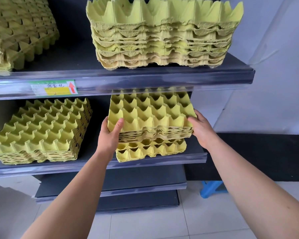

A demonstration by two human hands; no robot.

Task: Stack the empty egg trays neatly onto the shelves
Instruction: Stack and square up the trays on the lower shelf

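Your left hand (110,133) and right hand (203,129) grip the held egg trays (150,112) at either side, thumbs on top, fingers hidden underneath, just above the lower pile (150,150) on the middle shelf (162,160) — their far edge is hidden.

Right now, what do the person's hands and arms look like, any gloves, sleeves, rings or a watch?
Nothing is worn that this view shows. The left hand and the right hand are bare, with no gloves, rings or watch. The forearms are uncovered down to the bottom edge of the picture, with no sleeves or wristbands in view.
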